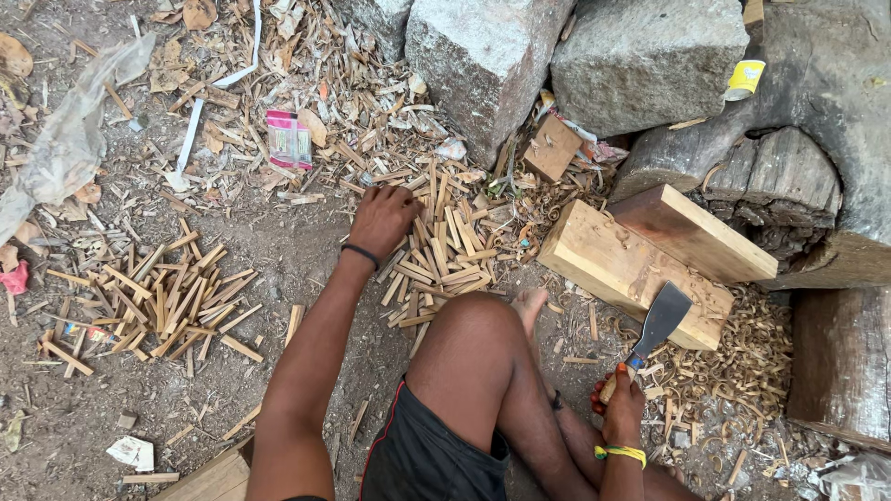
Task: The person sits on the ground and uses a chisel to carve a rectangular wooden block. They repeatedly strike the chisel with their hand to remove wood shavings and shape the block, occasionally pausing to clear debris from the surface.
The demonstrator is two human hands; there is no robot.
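Left hand, centre of the frame, rests fingers-down on a heap of split wood sticks, touching them; whether it grips any cannot be told. Right hand, lower right, is clenched round the handle of a broad-bladed chopping knife, blade tilted against a pale wooden block. A second stick pile lies at left. One small yellow-and-white cup stands upper right; contents not visible.
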